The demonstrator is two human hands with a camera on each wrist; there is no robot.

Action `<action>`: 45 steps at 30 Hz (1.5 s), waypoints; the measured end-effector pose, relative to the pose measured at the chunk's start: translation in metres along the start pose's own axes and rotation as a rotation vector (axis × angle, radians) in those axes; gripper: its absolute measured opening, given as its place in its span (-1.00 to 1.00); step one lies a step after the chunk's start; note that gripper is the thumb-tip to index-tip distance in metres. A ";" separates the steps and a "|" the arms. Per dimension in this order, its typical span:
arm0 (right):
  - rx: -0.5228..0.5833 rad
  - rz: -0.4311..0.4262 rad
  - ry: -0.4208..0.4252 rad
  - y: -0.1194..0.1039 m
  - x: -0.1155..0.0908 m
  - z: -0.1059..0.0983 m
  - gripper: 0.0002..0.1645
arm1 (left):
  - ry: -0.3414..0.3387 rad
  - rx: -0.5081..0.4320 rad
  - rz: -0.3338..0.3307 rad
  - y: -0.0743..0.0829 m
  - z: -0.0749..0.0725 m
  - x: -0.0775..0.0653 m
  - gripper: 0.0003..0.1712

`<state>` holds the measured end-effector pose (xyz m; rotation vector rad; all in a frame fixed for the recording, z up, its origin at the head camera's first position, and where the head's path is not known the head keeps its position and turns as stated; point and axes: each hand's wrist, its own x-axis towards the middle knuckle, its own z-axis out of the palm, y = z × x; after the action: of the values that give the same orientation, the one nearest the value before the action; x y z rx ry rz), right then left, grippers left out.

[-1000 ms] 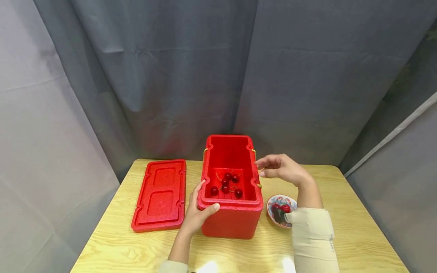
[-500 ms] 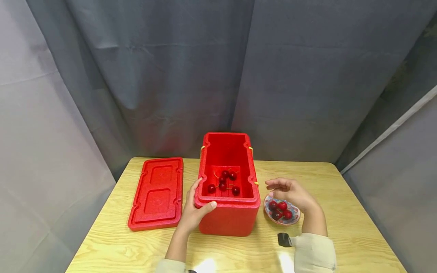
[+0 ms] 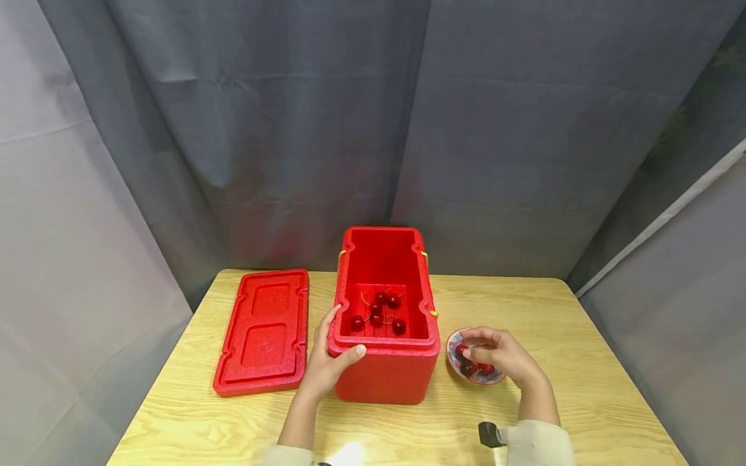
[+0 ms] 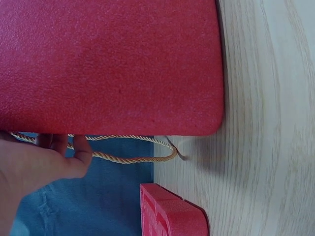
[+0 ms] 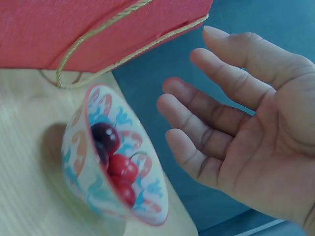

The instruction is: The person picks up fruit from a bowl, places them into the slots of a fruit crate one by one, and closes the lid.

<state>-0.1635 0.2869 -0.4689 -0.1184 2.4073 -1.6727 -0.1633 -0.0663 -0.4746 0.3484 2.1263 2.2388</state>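
Note:
My left hand [image 3: 323, 369] grips the near left corner of an open red foam box [image 3: 381, 380], thumb on the front rim and fingers along the left side. In the left wrist view, that hand [image 4: 39, 162] lies against the box wall [image 4: 118, 69] beside a gold rope handle [image 4: 133, 160]. Several dark red cherries [image 3: 376, 309] with stems lie on the box floor. My right hand [image 3: 501, 356] hovers over a patterned bowl [image 3: 474, 382] holding several cherries [image 3: 468, 369]. The right wrist view shows its fingers loosely spread beside the bowl [image 5: 78, 172], nothing between them.
The red lid [image 3: 265, 333] lies flat on the wooden table [image 3: 583, 382], left of the box. Another rope handle [image 5: 74, 49] hangs on the box's right side, close to the bowl. A grey curtain [image 3: 291, 129] stands behind the table.
My right hand has come down from the box's right rim to the bowl. The left hand keeps its grip on the box corner. The whole head view has shifted slightly.

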 end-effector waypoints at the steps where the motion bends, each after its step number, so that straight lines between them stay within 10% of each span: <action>1: -0.004 0.001 0.009 0.003 -0.001 0.000 -0.45 | 0.006 0.004 -0.004 -0.005 0.000 0.001 -0.04; 16: 0.086 0.073 0.028 0.038 -0.014 -0.003 -0.41 | 0.011 -0.007 -0.003 -0.011 0.002 0.000 -0.06; 24: 0.004 0.118 0.068 0.043 -0.007 0.000 -0.47 | 0.000 0.010 0.005 0.017 0.004 -0.007 -0.04; 35: -0.102 0.124 0.076 0.047 0.004 0.007 -0.52 | 0.034 0.028 0.015 -0.011 -0.002 0.002 -0.06; 45: -0.259 0.050 0.102 0.050 0.011 0.019 -0.58 | 0.007 0.012 0.004 0.004 0.002 -0.003 -0.05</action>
<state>-0.1675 0.2856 -0.5231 -0.0126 2.6703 -1.3701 -0.1593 -0.0653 -0.4714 0.3456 2.1448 2.2336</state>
